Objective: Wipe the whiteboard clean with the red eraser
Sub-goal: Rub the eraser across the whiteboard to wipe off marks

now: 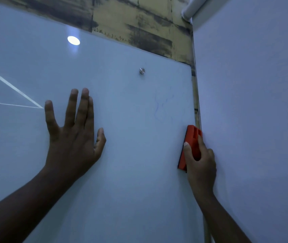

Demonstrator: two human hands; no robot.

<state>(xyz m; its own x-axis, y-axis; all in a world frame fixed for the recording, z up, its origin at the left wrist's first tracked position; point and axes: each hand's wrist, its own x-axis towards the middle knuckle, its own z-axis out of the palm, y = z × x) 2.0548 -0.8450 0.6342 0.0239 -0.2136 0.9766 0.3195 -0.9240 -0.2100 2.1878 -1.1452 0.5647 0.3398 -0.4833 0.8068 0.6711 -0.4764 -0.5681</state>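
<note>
Mostly clean whiteboard (122, 155), rt corner

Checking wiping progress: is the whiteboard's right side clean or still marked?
Still marked: faint blue scribbles remain on the whiteboard, above the red eraser gripped by the right hand.

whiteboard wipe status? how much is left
Mostly done: the whiteboard looks clean across the middle and lower area. In hand: the right hand grips the red eraser against the board's right edge, while the left hand rests flat on the board. Left: faint blue marker traces above the eraser, below the metal mount.
</note>
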